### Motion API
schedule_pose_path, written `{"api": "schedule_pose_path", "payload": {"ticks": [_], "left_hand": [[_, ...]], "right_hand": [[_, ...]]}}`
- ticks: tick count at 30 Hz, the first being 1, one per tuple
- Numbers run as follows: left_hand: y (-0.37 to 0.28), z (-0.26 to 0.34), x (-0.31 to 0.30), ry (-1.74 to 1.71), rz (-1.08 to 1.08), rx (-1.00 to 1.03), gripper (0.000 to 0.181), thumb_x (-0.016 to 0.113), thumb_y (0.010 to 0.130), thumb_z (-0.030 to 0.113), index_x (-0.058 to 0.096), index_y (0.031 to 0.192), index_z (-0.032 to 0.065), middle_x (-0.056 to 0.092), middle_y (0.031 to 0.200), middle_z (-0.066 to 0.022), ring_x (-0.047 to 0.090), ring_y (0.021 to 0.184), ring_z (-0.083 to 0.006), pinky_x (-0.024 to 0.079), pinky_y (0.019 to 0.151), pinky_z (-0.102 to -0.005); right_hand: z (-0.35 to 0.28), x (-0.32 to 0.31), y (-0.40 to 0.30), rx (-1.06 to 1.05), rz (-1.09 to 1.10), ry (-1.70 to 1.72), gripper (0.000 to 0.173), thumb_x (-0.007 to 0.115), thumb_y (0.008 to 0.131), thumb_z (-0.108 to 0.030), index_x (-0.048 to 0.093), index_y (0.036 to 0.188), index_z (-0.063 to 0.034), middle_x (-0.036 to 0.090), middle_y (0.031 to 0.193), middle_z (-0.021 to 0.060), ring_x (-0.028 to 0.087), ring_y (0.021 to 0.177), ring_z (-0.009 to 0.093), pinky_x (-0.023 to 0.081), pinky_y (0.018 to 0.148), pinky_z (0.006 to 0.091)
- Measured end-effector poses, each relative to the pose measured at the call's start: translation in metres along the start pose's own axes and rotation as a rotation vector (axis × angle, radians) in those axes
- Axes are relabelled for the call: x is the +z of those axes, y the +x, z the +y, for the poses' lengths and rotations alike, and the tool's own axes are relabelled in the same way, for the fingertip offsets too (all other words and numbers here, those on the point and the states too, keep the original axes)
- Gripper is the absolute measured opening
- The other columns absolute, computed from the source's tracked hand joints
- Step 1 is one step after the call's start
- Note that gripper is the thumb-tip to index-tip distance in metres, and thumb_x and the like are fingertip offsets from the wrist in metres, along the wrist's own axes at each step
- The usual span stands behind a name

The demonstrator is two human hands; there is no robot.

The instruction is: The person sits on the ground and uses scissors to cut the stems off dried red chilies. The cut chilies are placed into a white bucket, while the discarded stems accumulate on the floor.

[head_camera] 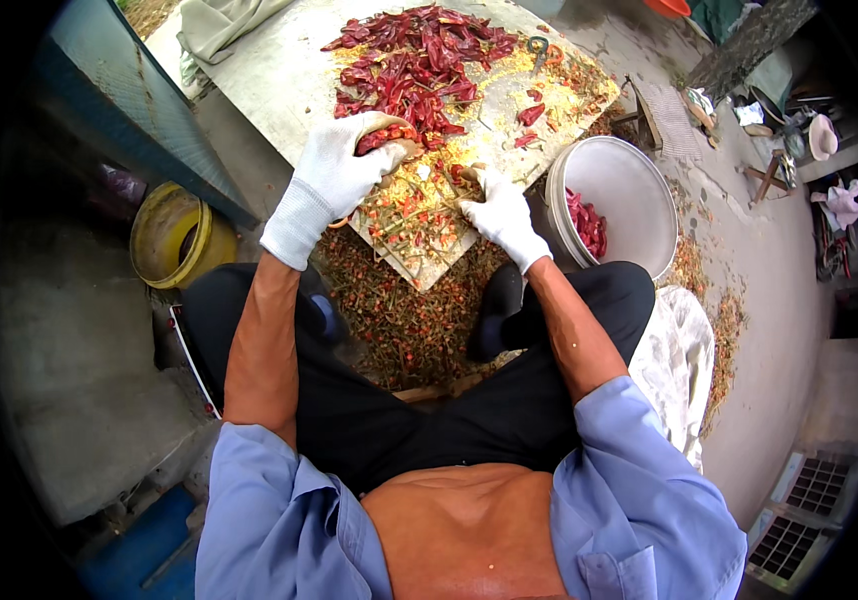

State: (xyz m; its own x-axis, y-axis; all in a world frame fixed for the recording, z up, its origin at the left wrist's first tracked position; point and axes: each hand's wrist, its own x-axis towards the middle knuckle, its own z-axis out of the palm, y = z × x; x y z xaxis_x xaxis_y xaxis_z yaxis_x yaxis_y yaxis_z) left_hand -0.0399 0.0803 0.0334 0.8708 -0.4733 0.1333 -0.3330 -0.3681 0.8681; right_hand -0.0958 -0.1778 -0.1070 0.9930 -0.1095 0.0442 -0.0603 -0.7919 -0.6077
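My left hand (331, 176), in a white knit glove with brownish fingertips, is closed around a dried red chili pepper (387, 138) above the table (279, 82). My right hand (502, 214), gloved alike, is low over loose stems and yellow seeds (429, 202) near the table's front corner. Its fingers curl, and whether they pinch something small is unclear. Beyond my left hand lies a heap of dried red chilies (429, 64). A few separate chilies (531, 114) lie to its right. Scissors (541, 54) with dark and orange handles lie among seeds at the far right.
Right of the table, a white bucket (624, 195) holds red chili pieces (585, 225). A yellow bucket (166, 240) stands left, beside a blue metal post (136, 97). Stems and scraps (399, 322) cover the floor between my feet. A small bench (665, 120) is at the right.
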Motion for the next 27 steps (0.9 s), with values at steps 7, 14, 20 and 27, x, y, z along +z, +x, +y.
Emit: {"api": "schedule_pose_path", "payload": {"ticks": [7,14,20,27], "left_hand": [[-0.003,-0.008,-0.009,-0.034,0.108,0.087,0.038,0.078,0.092,0.021,0.071,0.121,-0.0025,0.073,0.082,-0.0137,0.071,0.069,-0.0128,0.054,0.062,-0.0301],[-0.015,0.003,-0.028,-0.468,0.101,0.032,0.029,0.066,0.097,0.004,0.067,0.124,-0.0074,0.075,0.096,-0.0107,0.073,0.078,-0.0154,0.060,0.068,-0.0292],[-0.020,0.015,-0.051,-0.525,0.290,0.056,0.021,0.066,0.097,0.008,0.069,0.113,-0.0060,0.068,0.083,-0.0055,0.062,0.070,-0.0104,0.050,0.065,-0.0249],[-0.021,0.015,-0.059,-0.265,0.415,0.045,0.023,0.078,0.089,0.006,0.072,0.109,-0.0027,0.068,0.078,-0.0026,0.059,0.062,-0.0059,0.047,0.057,-0.0216]], "right_hand": [[-0.027,0.051,-0.008,-0.289,-0.082,-0.150,0.046,0.077,0.081,-0.030,0.072,0.123,-0.0116,0.065,0.128,0.0091,0.056,0.127,0.031,0.044,0.107,0.0443],[-0.054,0.047,-0.072,-0.502,-0.329,-0.191,0.039,0.074,0.088,-0.039,0.074,0.117,-0.0122,0.063,0.131,0.0066,0.055,0.127,0.032,0.044,0.105,0.0458],[-0.062,0.023,-0.011,-0.285,-0.109,0.029,0.020,0.071,0.090,-0.024,0.075,0.105,-0.0119,0.072,0.105,0.0117,0.070,0.097,0.034,0.056,0.085,0.0439],[-0.079,0.042,0.095,-0.599,0.171,-0.423,0.044,0.073,0.077,-0.006,0.072,0.121,-0.0128,0.065,0.130,0.0138,0.065,0.108,0.034,0.053,0.091,0.0452]]}}
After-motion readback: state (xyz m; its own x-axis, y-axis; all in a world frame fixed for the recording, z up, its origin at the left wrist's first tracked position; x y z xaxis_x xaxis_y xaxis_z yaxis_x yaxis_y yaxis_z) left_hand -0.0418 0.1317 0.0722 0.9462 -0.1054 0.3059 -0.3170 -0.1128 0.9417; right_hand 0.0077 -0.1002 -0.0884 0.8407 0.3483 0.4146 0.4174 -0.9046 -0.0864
